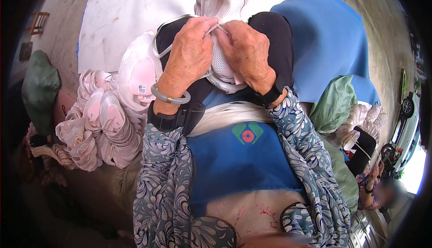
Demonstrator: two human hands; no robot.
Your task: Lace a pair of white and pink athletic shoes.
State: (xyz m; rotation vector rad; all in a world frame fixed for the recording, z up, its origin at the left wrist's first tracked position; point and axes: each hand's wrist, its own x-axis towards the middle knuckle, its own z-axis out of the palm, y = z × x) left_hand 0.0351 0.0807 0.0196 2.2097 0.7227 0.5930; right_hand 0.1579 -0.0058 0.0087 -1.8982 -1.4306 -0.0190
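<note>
Shoe [222, 63]: pale pink mesh upper, white sole, resting on the knees over a blue apron [238, 158]. Left hand [189, 52] and right hand [247, 50] both closed, pinching a white lace [215, 28] at the eyelets; lacing looks partly done, though how far cannot be told. Heap of like pink shoes [101, 122] lies at left, white laces [229, 113] across the lap.

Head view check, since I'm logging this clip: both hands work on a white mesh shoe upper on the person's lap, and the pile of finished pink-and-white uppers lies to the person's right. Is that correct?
Not quite. In the head view the pile of pink-and-white uppers lies to the person's left, not right. The rest holds: the left hand and right hand both work on the white mesh shoe upper on the lap.
</note>
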